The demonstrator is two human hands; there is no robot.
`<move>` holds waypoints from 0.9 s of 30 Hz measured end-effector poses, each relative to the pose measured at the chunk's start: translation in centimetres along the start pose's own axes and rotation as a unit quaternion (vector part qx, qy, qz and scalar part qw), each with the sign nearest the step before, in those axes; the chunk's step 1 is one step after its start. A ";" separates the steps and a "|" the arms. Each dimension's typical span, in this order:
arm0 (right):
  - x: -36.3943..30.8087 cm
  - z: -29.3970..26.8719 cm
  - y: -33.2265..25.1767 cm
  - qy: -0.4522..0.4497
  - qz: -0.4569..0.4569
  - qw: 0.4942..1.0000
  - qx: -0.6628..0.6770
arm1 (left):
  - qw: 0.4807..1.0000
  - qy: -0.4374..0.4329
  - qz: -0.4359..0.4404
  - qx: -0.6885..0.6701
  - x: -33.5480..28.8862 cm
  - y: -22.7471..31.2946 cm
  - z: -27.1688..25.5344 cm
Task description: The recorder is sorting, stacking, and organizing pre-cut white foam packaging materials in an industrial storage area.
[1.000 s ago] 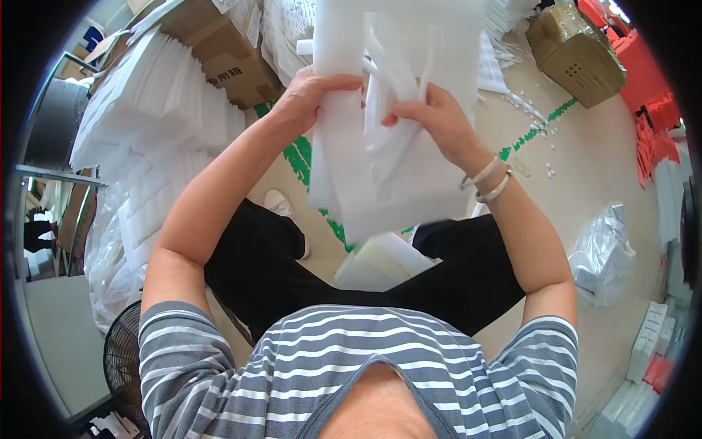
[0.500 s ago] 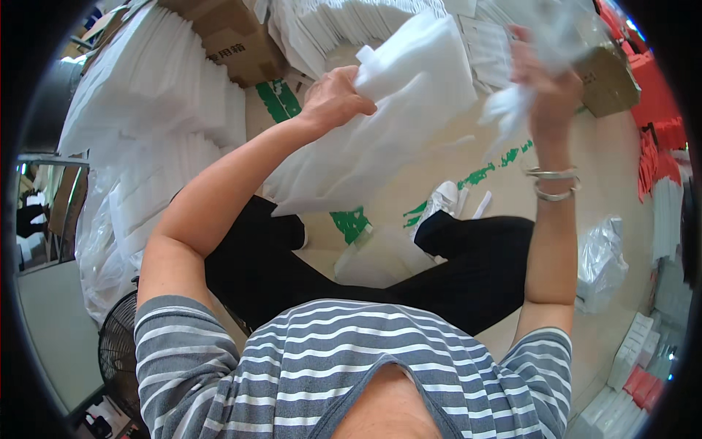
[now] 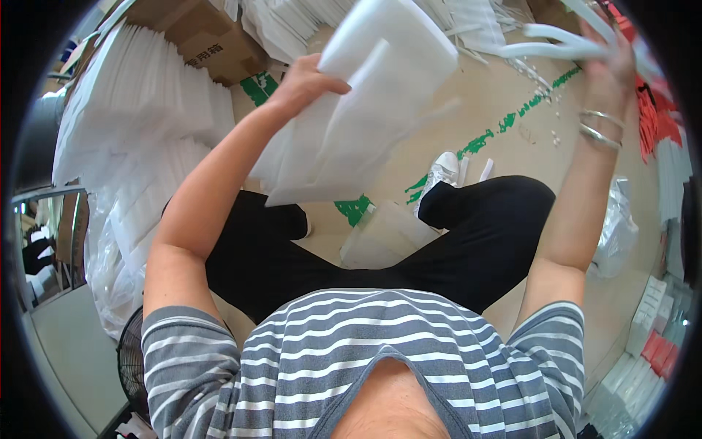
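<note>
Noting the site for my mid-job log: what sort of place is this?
Probably a packing workshop or storeroom. The left side has tall piles of thin white sheets, with a cardboard box next to them, and a worn green floor line suggests a marked-out work area.

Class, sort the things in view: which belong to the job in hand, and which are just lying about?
In use:
White sheets, in the left grip
White strips, in the right grip
Probably the similar stacked sheets at left

Just lying about, it seems:
Brown cardboard box at upper left
Clear plastic bag at right
Black fan at lower left
</note>
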State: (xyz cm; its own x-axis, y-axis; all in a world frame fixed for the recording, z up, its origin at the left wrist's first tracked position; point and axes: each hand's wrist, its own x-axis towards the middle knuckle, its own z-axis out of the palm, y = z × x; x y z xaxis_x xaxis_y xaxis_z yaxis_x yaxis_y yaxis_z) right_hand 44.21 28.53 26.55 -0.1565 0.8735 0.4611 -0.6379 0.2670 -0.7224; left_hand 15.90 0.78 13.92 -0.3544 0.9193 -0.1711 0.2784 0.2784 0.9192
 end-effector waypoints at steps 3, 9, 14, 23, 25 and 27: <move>-0.1 -4.5 -1.3 0.151 0.032 0.988 -0.021 | 0.986 0.016 -0.059 -0.153 -0.6 -0.1 -3.1; -8.3 2.8 2.8 -0.227 0.360 0.847 -0.318 | 0.952 0.062 -0.077 -0.289 -1.5 0.8 -5.4; -11.7 5.6 6.7 -0.297 0.418 0.806 -0.296 | 0.924 0.007 -0.054 -0.378 -1.8 2.6 -3.9; -12.6 5.0 8.8 -0.257 0.533 0.754 -0.286 | 0.879 -0.098 0.020 -0.465 -2.9 3.7 -3.3; -12.7 4.1 9.0 -0.265 0.541 0.748 -0.277 | 0.915 0.025 -0.018 -0.403 -3.6 4.5 -2.7; -12.6 4.1 9.1 -0.276 0.548 0.742 -0.268 | 0.921 0.086 -0.053 -0.376 -2.8 3.8 -2.6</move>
State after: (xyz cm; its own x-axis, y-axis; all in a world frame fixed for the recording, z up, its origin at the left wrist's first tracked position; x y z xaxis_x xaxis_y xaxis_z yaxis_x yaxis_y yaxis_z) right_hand 37.28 18.23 16.31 -0.7402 0.4244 -0.5214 0.4698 -0.2282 -0.8527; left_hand 15.61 -1.43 18.85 -0.4983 0.8223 -0.2748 -0.4398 0.0334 0.8975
